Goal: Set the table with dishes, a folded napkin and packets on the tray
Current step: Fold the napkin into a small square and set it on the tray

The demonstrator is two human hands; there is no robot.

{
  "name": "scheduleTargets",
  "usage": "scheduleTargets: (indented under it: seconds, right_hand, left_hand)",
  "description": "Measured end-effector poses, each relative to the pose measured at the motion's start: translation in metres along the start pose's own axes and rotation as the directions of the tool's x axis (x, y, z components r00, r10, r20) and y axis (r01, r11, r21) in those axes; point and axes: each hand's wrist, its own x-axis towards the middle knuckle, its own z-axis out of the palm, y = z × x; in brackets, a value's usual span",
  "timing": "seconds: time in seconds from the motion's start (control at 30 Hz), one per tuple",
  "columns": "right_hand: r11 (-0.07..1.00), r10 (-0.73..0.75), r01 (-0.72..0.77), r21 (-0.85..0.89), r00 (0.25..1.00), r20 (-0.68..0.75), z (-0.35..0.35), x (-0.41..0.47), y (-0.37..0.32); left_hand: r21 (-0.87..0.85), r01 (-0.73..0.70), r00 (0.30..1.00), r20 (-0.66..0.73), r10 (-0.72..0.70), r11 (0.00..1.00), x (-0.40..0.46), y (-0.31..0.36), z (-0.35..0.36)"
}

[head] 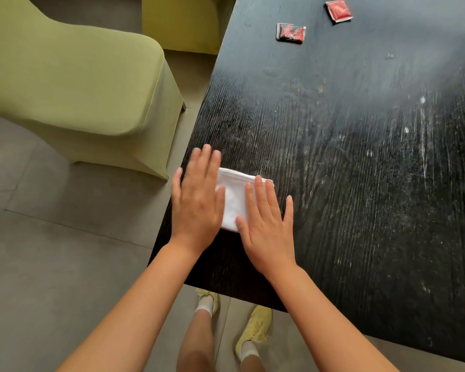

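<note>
A folded white napkin (235,200) lies near the left edge of the dark wooden table (360,170). My left hand (198,200) lies flat over the napkin's left side with straight fingers. My right hand (266,224) presses flat on its right side, fingers also straight. Only the middle strip and far edge of the napkin show between the hands. Two red packets lie far back on the table: one (291,33) with dark markings, another (338,10) further right. No tray or dishes are in view.
A chair with a green cover (73,84) stands left of the table, a second green chair (183,22) behind it. Grey floor tiles (51,251) lie left and below. My feet in yellow shoes (253,328) stand at the table's near edge.
</note>
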Motion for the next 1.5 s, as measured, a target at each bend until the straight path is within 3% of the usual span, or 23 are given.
scheduleTargets:
  seconds: [0.07, 0.2, 0.57, 0.73, 0.8, 0.87, 0.97, 1.03, 1.13, 1.23, 1.3, 1.37, 1.43, 1.5]
  right_hand:
    - [1.000, 0.007, -0.007, -0.001, 1.000, 0.000, 0.003, 0.001, -0.001]
    - [1.000, 0.018, -0.018, 0.001, 0.998, -0.061, 0.006, 0.001, -0.003]
    - [0.998, 0.038, -0.038, -0.046, 0.999, -0.006, 0.005, 0.001, -0.002]
    - [0.994, 0.084, -0.082, -0.077, 0.996, 0.027, 0.000, -0.012, 0.014]
    - [0.994, 0.081, -0.080, -0.071, 0.997, 0.019, -0.001, -0.014, 0.013]
    - [0.986, 0.167, -0.168, -0.020, 0.985, -0.042, -0.007, -0.014, 0.004]
    - [0.906, 0.407, -0.367, 0.210, 0.890, -0.205, -0.020, -0.010, -0.005]
    - [0.787, 0.535, -0.453, 0.418, 0.839, -0.099, -0.027, -0.003, -0.011]
    - [0.590, 0.635, -0.554, 0.588, 0.768, 0.086, -0.034, 0.010, -0.015]
    - [0.544, 0.656, -0.572, 0.614, 0.746, 0.114, -0.040, 0.018, -0.016]
    - [0.548, 0.636, -0.534, 0.644, 0.766, 0.093, -0.043, 0.018, -0.019]
    - [0.536, 0.611, -0.496, 0.683, 0.786, 0.091, -0.046, 0.016, -0.024]
    - [0.500, 0.590, -0.467, 0.729, 0.800, 0.108, -0.047, 0.011, -0.030]
    - [0.435, 0.592, -0.441, 0.785, 0.797, 0.120, -0.051, 0.008, -0.033]
  left_hand:
    - [0.077, -0.193, 0.970, 0.167, 0.178, 0.978, -0.006, -0.004, 0.008]
    - [0.136, -0.258, 0.900, 0.393, 0.187, 0.957, -0.008, -0.020, 0.024]
    - [0.236, -0.306, 0.876, 0.449, 0.175, 0.922, -0.006, -0.021, 0.023]
    - [0.234, -0.487, 0.817, 0.462, 0.344, 0.842, -0.028, -0.035, 0.010]
    - [0.225, -0.494, 0.805, 0.483, 0.345, 0.840, -0.036, -0.040, 0.007]
    - [0.217, -0.471, 0.804, 0.505, 0.314, 0.855, -0.036, -0.038, 0.005]
    - [0.204, -0.438, 0.788, 0.556, 0.264, 0.876, -0.034, -0.035, 0.002]
    - [0.189, -0.421, 0.770, 0.591, 0.240, 0.887, -0.033, -0.034, 0.000]
    - [0.145, -0.381, 0.750, 0.626, 0.213, 0.913, -0.032, -0.033, -0.001]
    - [0.073, -0.311, 0.783, 0.585, 0.212, 0.947, -0.030, -0.029, -0.002]
    - [-0.068, -0.180, 0.866, 0.461, 0.191, 0.981, -0.029, -0.025, -0.003]
    - [-0.258, 0.038, 0.945, 0.322, 0.049, 0.965, -0.025, -0.019, -0.003]
    - [-0.396, 0.217, 0.959, 0.259, -0.119, 0.892, -0.021, -0.012, -0.003]
    - [-0.421, 0.245, 0.961, 0.221, -0.164, 0.873, -0.016, -0.007, -0.004]
